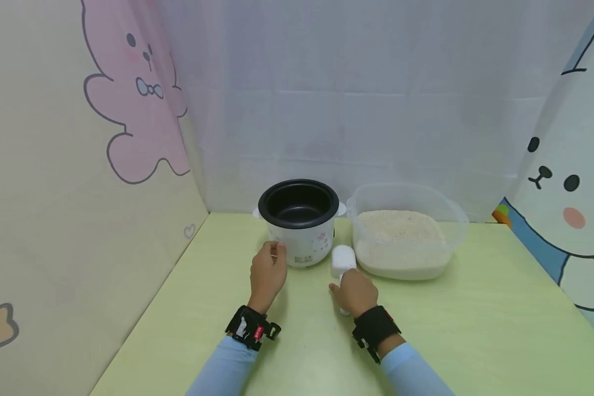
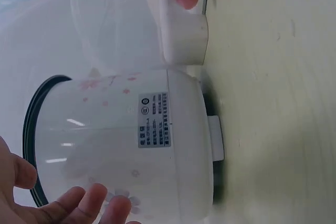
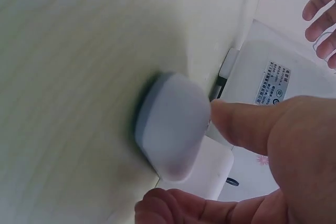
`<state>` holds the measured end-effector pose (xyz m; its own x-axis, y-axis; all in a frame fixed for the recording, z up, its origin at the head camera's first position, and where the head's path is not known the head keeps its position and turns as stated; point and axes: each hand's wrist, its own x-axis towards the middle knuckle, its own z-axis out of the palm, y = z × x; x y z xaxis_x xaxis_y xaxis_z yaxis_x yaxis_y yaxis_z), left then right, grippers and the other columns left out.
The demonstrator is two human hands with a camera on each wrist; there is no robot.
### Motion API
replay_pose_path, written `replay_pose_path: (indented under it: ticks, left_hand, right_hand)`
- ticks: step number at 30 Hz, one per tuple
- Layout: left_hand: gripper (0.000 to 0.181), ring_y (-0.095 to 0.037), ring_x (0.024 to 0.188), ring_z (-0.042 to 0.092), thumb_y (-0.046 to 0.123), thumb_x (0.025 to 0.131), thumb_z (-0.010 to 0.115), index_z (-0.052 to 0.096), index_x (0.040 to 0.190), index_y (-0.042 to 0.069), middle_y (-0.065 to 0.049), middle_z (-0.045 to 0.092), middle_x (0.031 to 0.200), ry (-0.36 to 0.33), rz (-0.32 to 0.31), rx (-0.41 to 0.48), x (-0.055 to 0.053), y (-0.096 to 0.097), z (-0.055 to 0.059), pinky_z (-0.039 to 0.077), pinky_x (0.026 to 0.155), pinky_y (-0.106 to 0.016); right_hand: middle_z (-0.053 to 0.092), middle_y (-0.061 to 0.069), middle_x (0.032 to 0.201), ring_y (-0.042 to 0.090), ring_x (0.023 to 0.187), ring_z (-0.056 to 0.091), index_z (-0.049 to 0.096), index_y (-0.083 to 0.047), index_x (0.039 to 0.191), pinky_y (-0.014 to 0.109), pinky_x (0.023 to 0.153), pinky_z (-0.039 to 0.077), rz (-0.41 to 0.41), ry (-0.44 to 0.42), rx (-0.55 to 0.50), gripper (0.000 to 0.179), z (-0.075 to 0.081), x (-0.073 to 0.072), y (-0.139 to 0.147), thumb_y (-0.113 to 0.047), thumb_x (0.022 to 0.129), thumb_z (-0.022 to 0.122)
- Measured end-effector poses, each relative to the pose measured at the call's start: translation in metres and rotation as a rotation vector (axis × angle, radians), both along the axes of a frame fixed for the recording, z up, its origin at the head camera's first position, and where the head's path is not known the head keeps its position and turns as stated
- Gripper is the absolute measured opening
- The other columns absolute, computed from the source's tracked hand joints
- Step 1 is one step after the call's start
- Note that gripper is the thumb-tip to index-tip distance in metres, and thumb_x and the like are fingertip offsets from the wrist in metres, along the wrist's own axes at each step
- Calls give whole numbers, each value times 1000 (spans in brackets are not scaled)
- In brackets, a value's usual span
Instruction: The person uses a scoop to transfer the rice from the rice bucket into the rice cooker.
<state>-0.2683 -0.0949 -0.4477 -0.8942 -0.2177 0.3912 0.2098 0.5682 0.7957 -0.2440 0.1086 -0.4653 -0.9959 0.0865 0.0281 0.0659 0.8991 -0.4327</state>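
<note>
The pale green surface (image 1: 500, 330) fills the lower half of the head view. At centre right stands the clear tub (image 1: 401, 195), with pale grain (image 1: 401, 225) banked inside; it is probably heavy and its thin walls may flex, so two hands low on opposite sides would suit it. Beside it, at centre, stands the cooker (image 1: 307, 245), lidless, with a black pot (image 1: 297, 224) in it: likely stiff, smooth and slippery, best held by its side lugs.

The left hand (image 1: 268, 270) is loosely open at the cooker's lower left, holding nothing; whether it touches the wall I cannot tell. The right hand (image 1: 357, 291) is half open over the scoop's handle (image 3: 170, 124), thumb and fingers parted either side without gripping.

The white scoop (image 1: 344, 258) lies just right of centre, in front of the gap between cooker and tub. It looks light, rigid and smooth; the broad handle is the place to hold.
</note>
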Motion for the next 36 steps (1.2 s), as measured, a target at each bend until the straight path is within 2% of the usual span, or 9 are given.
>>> replay_pose_path:
  ticks: [7,11,16,20,23,26,28,33,36]
  left_hand:
    - [43,-30,86,66,41,109,43,66,110,5,-11,72,99,-34,39,146,-25,-19,5,46,70,-41]
    - [51,-31,86,68,46,109,38,61,120,2,-15,71,103,-52,45,223,-43,-32,6,47,70,-39]
    - [55,-38,93,70,50,109,37,50,133,1,-17,66,111,-125,9,344,-62,-48,9,48,73,-35]
    - [54,-40,96,69,47,110,37,46,137,2,-19,65,115,-147,-12,403,-76,-59,12,50,72,-30]
    - [53,-40,97,69,46,110,37,46,138,2,-22,64,118,-151,-30,428,-85,-64,12,52,76,-34]
    - [54,-43,100,67,47,110,38,48,139,3,-23,63,119,-169,-67,442,-93,-65,13,53,85,-46]
    - [54,-40,96,68,49,109,38,51,136,4,-23,63,117,-178,-92,451,-99,-63,13,52,89,-54]
    - [54,-25,78,66,54,108,37,58,114,4,-16,65,102,-150,-105,432,-111,-60,12,55,75,-41]
    - [54,-24,74,63,56,107,39,57,103,5,-11,63,93,-134,-94,439,-115,-60,11,53,67,-32]
  right_hand:
    - [66,14,86,38,76,68,69,-1,87,50,60,54,6,-10,30,29,-6,-1,-2,-28,89,80]
    - [66,16,82,40,72,68,68,-1,82,50,57,54,7,10,62,22,-10,-2,-3,-19,90,78]
    - [64,14,71,37,63,66,64,-2,74,50,50,50,24,65,109,18,-11,0,1,-8,89,69]
    - [59,16,71,38,63,64,60,3,79,51,51,50,5,130,71,16,-9,6,6,-8,87,68]
    - [56,18,72,39,61,63,56,9,87,51,50,50,-2,200,50,19,-7,11,10,-7,87,67]
    - [54,17,68,38,55,61,52,10,90,50,45,48,4,266,80,21,-5,17,14,-7,89,64]
    - [52,15,63,36,51,58,51,8,89,49,43,45,3,286,102,21,-3,22,16,-9,88,63]
    - [47,11,56,33,45,54,49,3,81,47,39,41,2,349,157,23,0,30,22,-13,85,64]
    - [47,11,56,33,44,53,50,2,80,46,38,40,4,381,171,22,-1,32,26,-13,84,65]
